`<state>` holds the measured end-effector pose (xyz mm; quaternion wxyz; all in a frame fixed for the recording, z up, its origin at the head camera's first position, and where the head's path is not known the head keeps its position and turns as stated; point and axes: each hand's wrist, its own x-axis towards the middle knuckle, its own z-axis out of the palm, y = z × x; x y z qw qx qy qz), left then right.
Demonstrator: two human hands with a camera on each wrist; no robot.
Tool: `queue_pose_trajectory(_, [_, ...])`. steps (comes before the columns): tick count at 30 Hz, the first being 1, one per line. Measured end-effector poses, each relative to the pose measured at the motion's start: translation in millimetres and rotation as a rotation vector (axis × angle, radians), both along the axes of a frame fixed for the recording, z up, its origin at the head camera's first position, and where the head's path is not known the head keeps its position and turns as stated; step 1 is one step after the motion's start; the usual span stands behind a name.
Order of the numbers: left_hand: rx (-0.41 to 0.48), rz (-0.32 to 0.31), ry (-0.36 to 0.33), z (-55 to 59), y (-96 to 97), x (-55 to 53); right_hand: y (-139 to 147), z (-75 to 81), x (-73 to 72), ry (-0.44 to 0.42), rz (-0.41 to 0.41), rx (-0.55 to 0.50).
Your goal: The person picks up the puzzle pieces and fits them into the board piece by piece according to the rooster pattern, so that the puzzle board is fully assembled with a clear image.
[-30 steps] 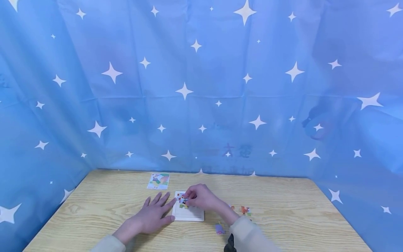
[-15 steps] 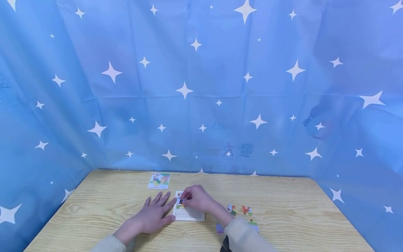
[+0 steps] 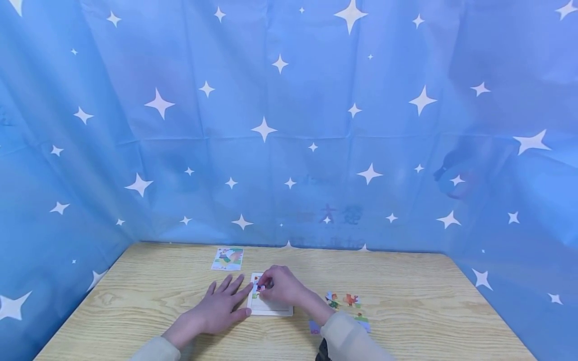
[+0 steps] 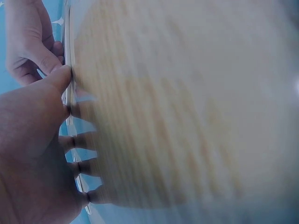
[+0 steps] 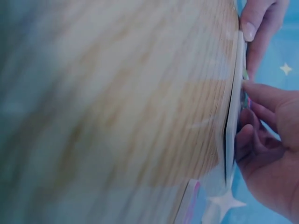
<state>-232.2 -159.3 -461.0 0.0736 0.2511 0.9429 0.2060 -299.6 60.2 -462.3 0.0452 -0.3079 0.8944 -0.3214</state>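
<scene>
1. Piece (image 3: 260,288) sits over the left part of your tray, pinched between the thumb and fingers of your right hand (image 3: 282,284). Whether it lies fully flat cannot be told, since your fingertips cover much of it.
2. Your tray (image 3: 271,315) lies on the table (image 3: 158,281) in front of you. Patches of coloured picture show along its left side, above and below your fingertips, so that part looks filled or nearly so. The near strip shows bare white; your right hand hides much of the rest.
3. Your left hand (image 3: 220,307) is flat with its fingers spread, index fingertip and thumb at the tray's left edge, seemingly steadying it. It grips nothing.
4. Loose pieces (image 3: 352,300) lie on the table to the right of the tray, well apart from it. Your right sleeve (image 3: 354,338) covers some of that patch, so you can't get a sure count from here. Judging by them and the bare strip, you are at an early stage, with much left to fit.
5. Beyond the tray, to its left, the printed card (image 3: 227,259) lies face up, apart from both hands.
</scene>
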Motion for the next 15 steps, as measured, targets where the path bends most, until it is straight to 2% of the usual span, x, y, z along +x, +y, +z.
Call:
queue_pose_trajectory(11, [0.007,-0.006,-0.002,-4.0,-0.8,-2.7,0,2.0,3.1,0.027,0.010,-0.005])
queue_pose_trajectory(15, [0.007,0.000,0.008,-12.1,-3.3,-6.8,1,3.8,5.3,0.018,0.024,0.013])
